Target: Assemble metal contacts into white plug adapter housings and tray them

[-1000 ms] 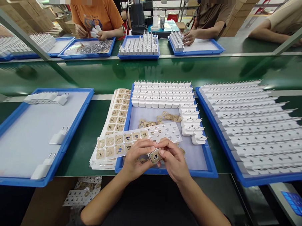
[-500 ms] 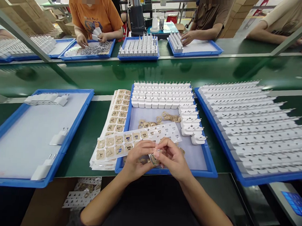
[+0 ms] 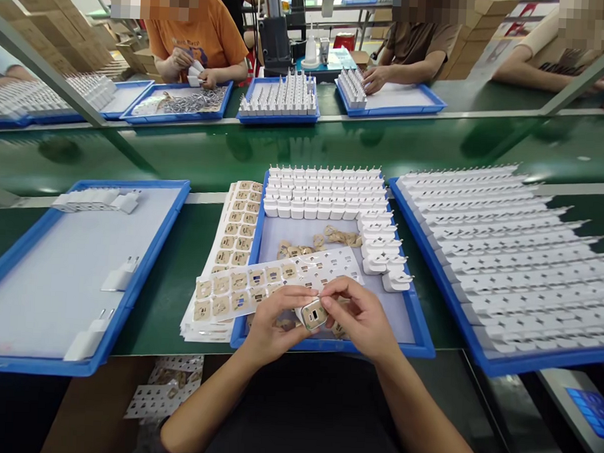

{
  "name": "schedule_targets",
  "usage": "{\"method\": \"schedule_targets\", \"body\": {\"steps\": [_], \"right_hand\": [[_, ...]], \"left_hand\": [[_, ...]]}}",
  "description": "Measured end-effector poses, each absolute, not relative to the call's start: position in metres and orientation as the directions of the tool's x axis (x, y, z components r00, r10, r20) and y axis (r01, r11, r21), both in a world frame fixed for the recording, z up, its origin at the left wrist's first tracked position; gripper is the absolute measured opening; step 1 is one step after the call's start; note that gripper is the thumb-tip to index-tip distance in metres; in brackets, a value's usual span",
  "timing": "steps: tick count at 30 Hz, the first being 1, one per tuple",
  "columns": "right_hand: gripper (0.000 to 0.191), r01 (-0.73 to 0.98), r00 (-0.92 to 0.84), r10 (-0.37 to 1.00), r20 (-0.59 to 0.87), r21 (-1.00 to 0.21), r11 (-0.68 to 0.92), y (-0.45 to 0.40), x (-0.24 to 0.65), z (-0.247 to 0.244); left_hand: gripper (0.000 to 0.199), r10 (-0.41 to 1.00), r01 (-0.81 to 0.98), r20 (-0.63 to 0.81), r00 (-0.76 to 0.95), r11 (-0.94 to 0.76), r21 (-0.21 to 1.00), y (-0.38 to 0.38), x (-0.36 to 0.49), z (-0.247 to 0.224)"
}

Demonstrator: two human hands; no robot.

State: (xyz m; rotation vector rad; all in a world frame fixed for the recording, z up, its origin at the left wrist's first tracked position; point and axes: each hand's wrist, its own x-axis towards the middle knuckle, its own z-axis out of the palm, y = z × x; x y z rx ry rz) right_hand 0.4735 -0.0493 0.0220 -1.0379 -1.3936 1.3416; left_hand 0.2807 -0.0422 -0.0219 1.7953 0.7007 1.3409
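Drew thumb of right hand off front of white charger since earlier frame, pinching its edge half-curled, with left hand curled round it above blue tray, probably keeping front visible.

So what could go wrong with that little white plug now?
The white plug adapter might slip, since the left hand seems to do most of the holding. Its tan sticker could get crumpled, as the right hand has its fingers close to the edge. And the sticker sheet might get bumped: it lies over the blue tray's side, right by the left hand.
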Motion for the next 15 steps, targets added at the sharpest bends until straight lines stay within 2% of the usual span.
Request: {"method": "schedule_targets", "body": {"steps": [2, 4, 8, 11, 13, 15], "right_hand": [[0.007, 0.164, -0.204, 0.964, 0.172, -0.964, 0.207, -0.050, 0.472, 0.022], [0.007, 0.323, -0.213, 0.924, 0.318, -0.869, 0.373, -0.051, 0.472, 0.020], [0.016, 0.426, -0.294, 0.812, 0.504, -0.692, 0.583, -0.057, 0.475, 0.014], [0.019, 0.392, -0.283, 0.800, 0.529, -0.697, 0.600, -0.063, 0.479, 0.011], [0.017, 0.344, -0.180, 0.855, 0.486, -0.784, 0.517, -0.065, 0.479, 0.011], [0.015, 0.239, -0.107, 0.927, 0.358, -0.896, 0.374, -0.064, 0.478, 0.013]], "left_hand": [[0.048, 0.798, 0.007, 0.529, 0.287, -0.555, 0.832, -0.043, 0.281, -0.022], [0.047, 0.808, 0.035, 0.522, 0.273, -0.551, 0.834, -0.043, 0.281, -0.021], [0.042, 0.834, 0.096, 0.460, 0.303, -0.507, 0.856, -0.045, 0.282, -0.016], [0.041, 0.846, 0.122, 0.455, 0.277, -0.501, 0.857, -0.044, 0.282, -0.013], [0.041, 0.829, 0.112, 0.490, 0.267, -0.532, 0.839, -0.043, 0.283, -0.013], [0.040, 0.805, 0.102, 0.521, 0.284, -0.565, 0.819, -0.042, 0.285, -0.013]]}}
